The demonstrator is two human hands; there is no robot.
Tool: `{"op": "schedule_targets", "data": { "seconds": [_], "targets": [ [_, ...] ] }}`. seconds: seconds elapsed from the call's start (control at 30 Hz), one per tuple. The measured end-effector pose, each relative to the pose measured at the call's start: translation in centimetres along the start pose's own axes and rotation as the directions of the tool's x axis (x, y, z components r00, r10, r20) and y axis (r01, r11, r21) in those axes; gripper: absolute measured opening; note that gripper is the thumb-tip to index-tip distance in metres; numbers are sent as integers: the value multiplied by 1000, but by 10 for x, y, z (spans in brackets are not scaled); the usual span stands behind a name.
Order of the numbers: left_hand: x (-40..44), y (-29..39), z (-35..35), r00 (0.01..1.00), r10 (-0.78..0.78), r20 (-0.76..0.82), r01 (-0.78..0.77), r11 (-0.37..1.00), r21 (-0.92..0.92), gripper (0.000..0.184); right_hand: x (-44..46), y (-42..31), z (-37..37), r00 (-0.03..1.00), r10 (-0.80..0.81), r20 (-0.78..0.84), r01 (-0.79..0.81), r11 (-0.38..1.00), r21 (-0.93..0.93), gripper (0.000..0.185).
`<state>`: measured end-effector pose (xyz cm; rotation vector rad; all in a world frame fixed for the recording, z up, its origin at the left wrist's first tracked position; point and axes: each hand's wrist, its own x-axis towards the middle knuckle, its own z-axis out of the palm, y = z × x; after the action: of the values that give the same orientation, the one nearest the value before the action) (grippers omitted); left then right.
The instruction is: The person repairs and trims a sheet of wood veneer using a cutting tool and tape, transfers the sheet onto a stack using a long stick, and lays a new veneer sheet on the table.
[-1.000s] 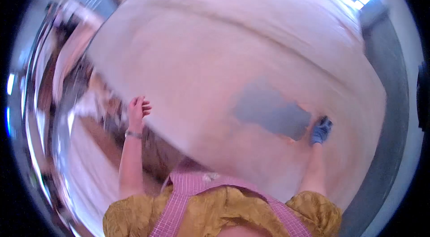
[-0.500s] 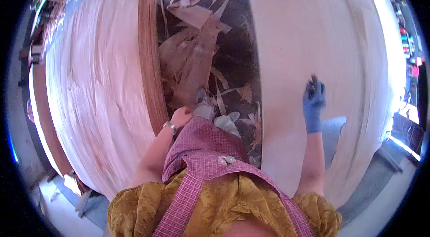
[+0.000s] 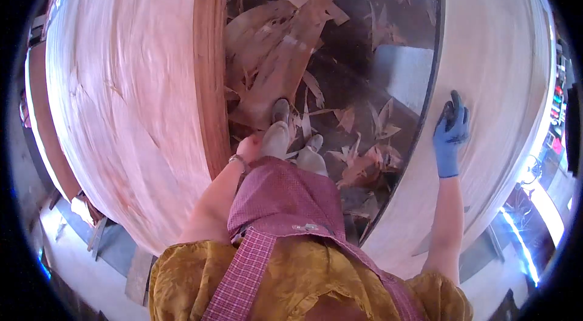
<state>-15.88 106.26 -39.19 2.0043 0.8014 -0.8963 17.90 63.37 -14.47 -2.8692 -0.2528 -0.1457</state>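
Observation:
My right hand (image 3: 452, 130), in a blue glove with dark finger areas, rests on a broad pale wood veneer sheet (image 3: 492, 66) at the right. Its fingers are stretched and partly apart, and no object shows in them. My left hand (image 3: 250, 146) is bare, with a metal-banded wristwatch or bracelet (image 3: 237, 160) at the wrist. It hangs low by the apron (image 3: 285, 193), fingers curled in, with nothing seen in them. Close to its left stands a thick stack of veneer sheets (image 3: 130, 78), its layered brown edge (image 3: 212, 78) facing the gap.
Between the two stacks runs a dark floor aisle (image 3: 346, 78) strewn with torn veneer scraps (image 3: 273, 60). My shoes (image 3: 280, 111) stand among them. A pale flat piece (image 3: 410, 75) lies by the right sheet's dark edge. Wooden supports (image 3: 97, 239) show at the lower left.
The right sheet's edge now lies farther right and slanted, so more floor shows. My gloved hand has moved slightly right in view, its fingers more stretched. My left hand stays low beside the apron.

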Motion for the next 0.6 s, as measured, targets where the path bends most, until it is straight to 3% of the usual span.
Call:
{"op": "schedule_targets", "data": {
  "seconds": [0.07, 0.17, 0.27, 0.47, 0.6],
  "targets": [
    [8, -13, 18, 999, 47, -16, -47, 999, -17, 29, 2, 0, 0, 1000, -9, 9, 9, 997, -77, 48],
    [-4, 17, 28, 1000, 7, -17, -8, 998, -59, 27, 2, -9, -4, 999, -40, -20, 41, 998, 44, 39],
    [-17, 28, 53, 995, -41, 90, 73, 923, -379, 24, -4, -3, -5, 998, -56, -33, 57, 997, 42, 46],
    [-70, 38, 79, 990, 143, 15, -128, 922, -366, 22, -6, 4, -5, 997, -73, -27, 71, 996, -57, 41],
    [-102, 31, 83, 990, 140, -5, -130, 906, -403, 24, -6, 8, -2, 988, -149, -44, 142, 982, -128, 41]
  ]
}}
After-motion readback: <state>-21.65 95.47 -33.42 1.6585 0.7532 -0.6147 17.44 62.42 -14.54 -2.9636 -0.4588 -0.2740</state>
